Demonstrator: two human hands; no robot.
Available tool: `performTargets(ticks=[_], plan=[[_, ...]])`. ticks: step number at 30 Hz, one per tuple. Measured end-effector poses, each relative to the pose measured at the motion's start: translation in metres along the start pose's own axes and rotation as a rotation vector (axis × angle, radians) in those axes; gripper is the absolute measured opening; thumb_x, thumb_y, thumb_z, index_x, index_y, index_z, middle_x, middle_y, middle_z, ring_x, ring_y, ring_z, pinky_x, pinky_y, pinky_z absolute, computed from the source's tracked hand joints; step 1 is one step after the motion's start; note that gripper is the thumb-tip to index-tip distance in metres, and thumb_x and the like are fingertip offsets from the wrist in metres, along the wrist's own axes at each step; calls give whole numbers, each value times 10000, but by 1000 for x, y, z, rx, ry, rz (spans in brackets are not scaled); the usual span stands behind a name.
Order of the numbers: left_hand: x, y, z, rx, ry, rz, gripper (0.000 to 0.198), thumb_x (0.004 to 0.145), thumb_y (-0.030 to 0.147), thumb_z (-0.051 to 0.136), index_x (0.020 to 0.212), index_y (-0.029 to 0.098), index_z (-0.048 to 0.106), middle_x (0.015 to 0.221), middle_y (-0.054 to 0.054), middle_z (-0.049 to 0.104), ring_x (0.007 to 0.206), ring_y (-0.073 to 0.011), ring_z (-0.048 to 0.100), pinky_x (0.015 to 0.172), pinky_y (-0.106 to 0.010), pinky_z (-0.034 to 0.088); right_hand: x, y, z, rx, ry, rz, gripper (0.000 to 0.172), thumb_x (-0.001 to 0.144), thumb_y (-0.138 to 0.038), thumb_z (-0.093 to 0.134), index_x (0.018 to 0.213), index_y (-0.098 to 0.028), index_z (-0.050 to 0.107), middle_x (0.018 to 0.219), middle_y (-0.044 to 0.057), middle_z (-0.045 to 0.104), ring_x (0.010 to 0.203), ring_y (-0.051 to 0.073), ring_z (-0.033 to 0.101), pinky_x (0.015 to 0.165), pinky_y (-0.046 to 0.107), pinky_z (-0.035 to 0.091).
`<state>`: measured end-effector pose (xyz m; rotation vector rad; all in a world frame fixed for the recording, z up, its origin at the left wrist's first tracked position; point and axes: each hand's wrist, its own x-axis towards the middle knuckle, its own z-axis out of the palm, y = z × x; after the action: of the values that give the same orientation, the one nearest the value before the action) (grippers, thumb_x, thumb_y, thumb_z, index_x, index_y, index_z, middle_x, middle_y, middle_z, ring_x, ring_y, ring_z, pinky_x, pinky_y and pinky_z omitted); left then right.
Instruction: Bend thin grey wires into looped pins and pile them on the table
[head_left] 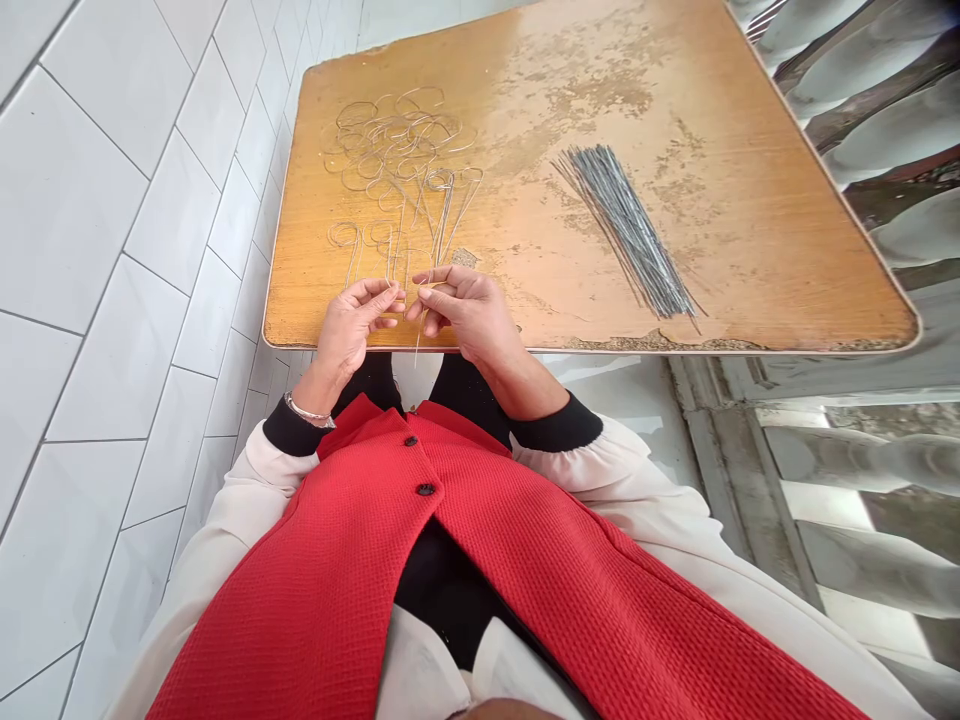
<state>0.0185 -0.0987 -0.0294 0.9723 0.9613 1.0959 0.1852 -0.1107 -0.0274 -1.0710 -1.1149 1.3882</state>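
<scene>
My left hand and my right hand meet just above the near edge of a worn wood-veneer tabletop. A thin wire runs between the right thumb and forefinger, and its tail hangs down past the table edge. The left fingertips close on it from the other side. Just beyond my hands lie several bent wires with small loops. Behind them is a tangled heap of wire rings. A bundle of straight grey wires lies to the right.
White glazed tiles fill the left side. Grey louvred concrete slats run along the right, beyond the table's edge. My red waffle-knit vest and cream sleeves fill the lower view.
</scene>
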Motion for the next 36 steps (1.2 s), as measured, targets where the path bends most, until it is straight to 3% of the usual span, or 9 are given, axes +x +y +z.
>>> performTargets(ticks=[5, 11, 15, 19, 26, 31, 36], plan=[[1, 8, -7, 108, -8, 0, 309, 833, 260, 766, 1109, 193, 645, 960, -21, 740, 790, -83, 694, 637, -173, 514, 4, 2, 0, 6, -8, 16, 138, 860, -227, 742, 902, -161, 628, 647, -13, 701, 401, 57, 530, 435, 186, 442], [12, 4, -11, 417, -52, 108, 579, 756, 111, 770, 1292, 238, 594, 1102, -33, 712, 837, -99, 672, 778, -256, 571, 5, 3, 1, -8, -44, 57, 134, 861, -222, 747, 910, -146, 648, 609, -23, 684, 390, 48, 513, 413, 164, 412], [26, 4, -15, 676, -27, 242, 577, 734, 50, 753, 1264, 243, 631, 1017, 2, 721, 730, -69, 621, 850, -282, 560, 12, -1, 5, -76, -51, 113, 98, 881, -152, 706, 966, -120, 668, 609, -15, 682, 398, 52, 526, 427, 166, 429], [40, 17, -20, 851, 24, 334, 534, 714, 71, 786, 1213, 213, 660, 950, 4, 721, 743, -94, 621, 834, -281, 542, 28, -3, 11, -236, -31, 107, 197, 875, -79, 674, 1072, -88, 677, 624, -10, 675, 427, 69, 560, 461, 187, 479], [48, 29, -30, 851, 50, 415, 522, 656, 60, 820, 1133, 215, 679, 998, -9, 684, 910, -163, 664, 911, -320, 515, 36, 0, 19, -292, -20, 48, 238, 862, -32, 658, 1082, -98, 721, 569, -38, 639, 401, 57, 537, 416, 165, 441], [47, 22, -34, 995, -38, 409, 519, 747, 115, 751, 1242, 229, 643, 1098, -32, 668, 853, -146, 654, 919, -332, 518, 30, 3, 22, -324, -36, 62, 296, 875, 6, 601, 1126, -89, 727, 519, -65, 583, 392, 50, 517, 415, 157, 410], [48, 24, -31, 1038, -72, 433, 417, 796, 177, 747, 1203, 234, 673, 1093, -41, 656, 930, -176, 661, 955, -339, 512, 28, 1, 22, -328, -41, 88, 343, 913, -4, 540, 1209, -68, 702, 523, -63, 574, 390, 56, 488, 423, 182, 392]])
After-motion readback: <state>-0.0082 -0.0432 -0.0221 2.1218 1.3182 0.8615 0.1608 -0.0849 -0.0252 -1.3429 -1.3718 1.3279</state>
